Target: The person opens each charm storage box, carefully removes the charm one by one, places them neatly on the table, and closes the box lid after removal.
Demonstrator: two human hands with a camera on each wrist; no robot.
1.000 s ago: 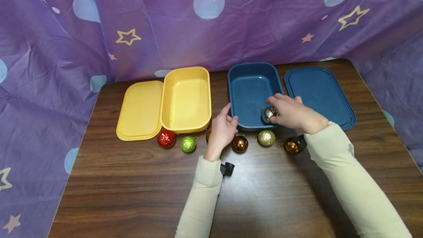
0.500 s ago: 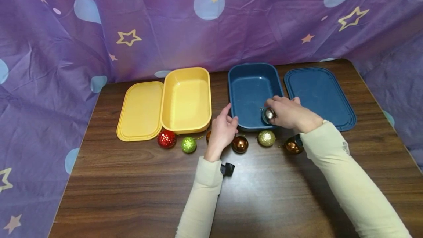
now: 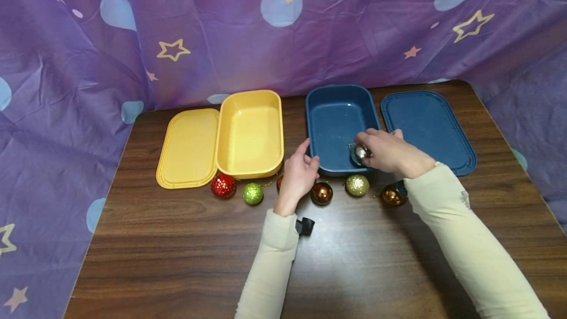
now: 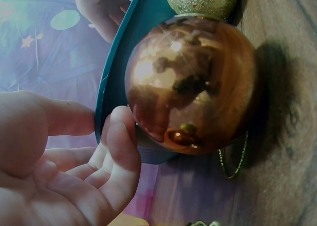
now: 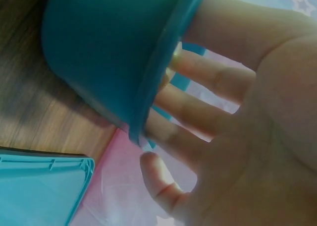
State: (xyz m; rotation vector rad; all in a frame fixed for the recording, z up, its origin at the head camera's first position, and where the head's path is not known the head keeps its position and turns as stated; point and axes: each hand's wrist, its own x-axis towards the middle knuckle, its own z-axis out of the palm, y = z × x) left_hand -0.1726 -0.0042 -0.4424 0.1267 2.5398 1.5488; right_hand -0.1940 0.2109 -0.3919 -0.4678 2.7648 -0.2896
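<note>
My right hand (image 3: 384,151) reaches over the right rim of the blue plastic box (image 3: 334,127) and holds a shiny silver Christmas bauble (image 3: 361,152) low inside it, near the front right corner. In the right wrist view the fingers (image 5: 188,107) go over the box rim, and most of the bauble is hidden behind the wall. My left hand (image 3: 299,175) touches the box's front left corner, index finger extended along its side. Close to the left fingertips, a shiny copper bauble (image 4: 193,87) fills much of the left wrist view.
Along the front lie a red glitter bauble (image 3: 223,186), a green one (image 3: 253,194), a gold glitter one (image 3: 357,185) and a shiny bronze one (image 3: 393,194); another is partly behind the left hand. A yellow box (image 3: 250,137), yellow lid (image 3: 188,149) and blue lid (image 3: 427,127) stand behind.
My right hand has shifted slightly left and turned a little over the silver bauble, which stays in about the same spot in the blue box. The left hand has not moved.
</note>
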